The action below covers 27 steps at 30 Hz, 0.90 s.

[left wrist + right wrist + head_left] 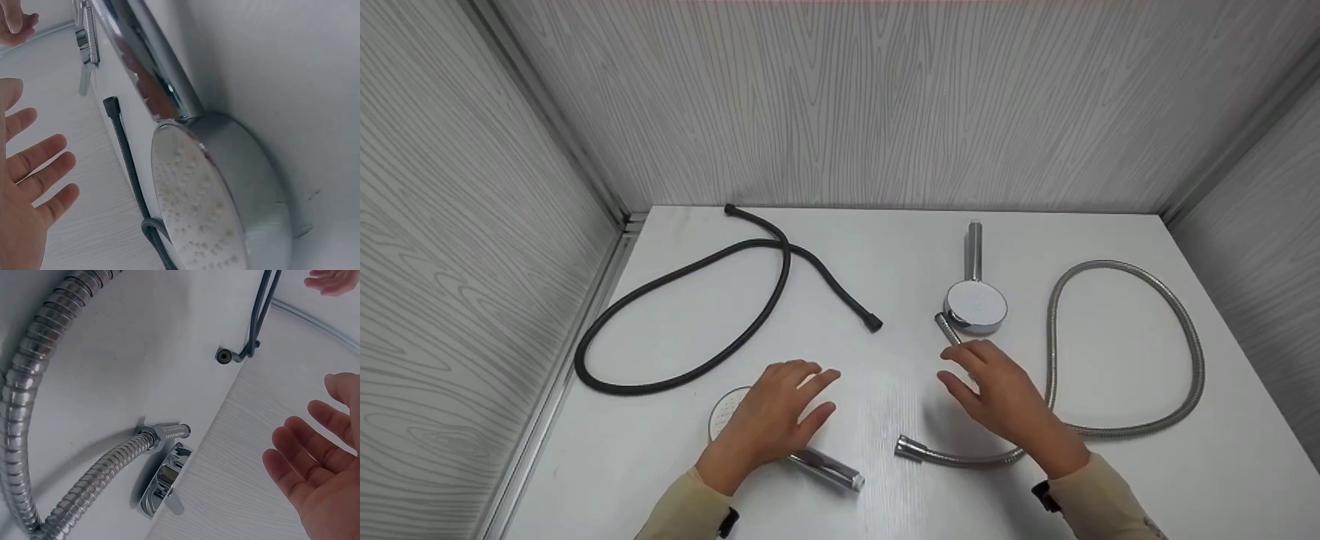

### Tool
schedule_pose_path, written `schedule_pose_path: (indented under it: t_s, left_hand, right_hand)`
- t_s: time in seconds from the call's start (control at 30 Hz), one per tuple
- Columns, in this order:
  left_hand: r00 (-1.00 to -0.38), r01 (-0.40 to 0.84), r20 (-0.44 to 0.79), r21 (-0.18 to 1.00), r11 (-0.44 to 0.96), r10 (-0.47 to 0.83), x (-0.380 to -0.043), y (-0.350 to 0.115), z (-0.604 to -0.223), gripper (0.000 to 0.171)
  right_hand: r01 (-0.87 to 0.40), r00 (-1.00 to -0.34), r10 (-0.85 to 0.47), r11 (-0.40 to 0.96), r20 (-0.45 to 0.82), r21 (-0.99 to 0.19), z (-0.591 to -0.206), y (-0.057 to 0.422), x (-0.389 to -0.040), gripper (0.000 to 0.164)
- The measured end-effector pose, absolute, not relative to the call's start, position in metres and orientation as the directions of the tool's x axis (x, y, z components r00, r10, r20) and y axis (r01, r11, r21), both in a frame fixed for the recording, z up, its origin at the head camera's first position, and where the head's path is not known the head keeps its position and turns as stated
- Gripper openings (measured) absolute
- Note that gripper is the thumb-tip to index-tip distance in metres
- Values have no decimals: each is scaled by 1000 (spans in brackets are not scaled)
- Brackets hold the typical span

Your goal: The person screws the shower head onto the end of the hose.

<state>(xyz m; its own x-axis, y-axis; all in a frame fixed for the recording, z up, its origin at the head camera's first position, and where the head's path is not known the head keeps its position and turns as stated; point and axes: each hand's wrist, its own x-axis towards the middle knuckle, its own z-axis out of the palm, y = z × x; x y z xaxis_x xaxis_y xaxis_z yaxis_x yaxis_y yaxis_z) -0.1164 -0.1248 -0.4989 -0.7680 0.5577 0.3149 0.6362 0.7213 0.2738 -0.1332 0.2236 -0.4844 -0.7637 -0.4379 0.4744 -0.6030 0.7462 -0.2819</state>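
My left hand (776, 411) hovers over a chrome shower head (831, 469), fingers spread and holding nothing. The hand covers part of that shower head; its nozzle face (194, 197) and handle fill the left wrist view. My right hand (1002, 390), fingers relaxed and bare of any object, is above a silver metal shower hose (1195, 360) and hides a stretch of it. One end of this hose lies beside a second chrome shower head (976, 304), handle pointing to the back wall. The other end, a conical fitting (911, 448), lies between the hands.
A black shower hose (675, 273) lies in a crossed loop at the table's back left, one end pointing to the middle. Wood-grain panels (840, 105) stand around the white table (915, 247) at the back and both sides.
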Motion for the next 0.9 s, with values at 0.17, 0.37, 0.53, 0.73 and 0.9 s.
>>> schedule_pose_path:
  t_s: [0.17,0.37,0.53,0.73,0.9]
  left_hand:
    - [-768,639,282,288,713,574,-110,-121,-506,40]
    - [-762,647,257,295,703,594,-104,-115,-513,41]
    - [-759,650,222,301,697,612,-99,-112,-518,41]
    - [-734,679,241,278,679,635,-94,-111,-523,39]
    - [-718,696,245,272,664,652,-89,-110,-527,41]
  right_hand:
    - [-620,-751,-455,735,478,-275,-495,219,-127,29]
    - [-609,-767,-451,737,456,-293,-504,214,-119,28]
    - [-603,-777,-457,738,433,-302,-510,210,-113,27]
    - [-636,-747,-486,721,455,-274,-516,206,-111,27]
    - [-634,-762,-503,708,408,-311,-522,203,-108,26]
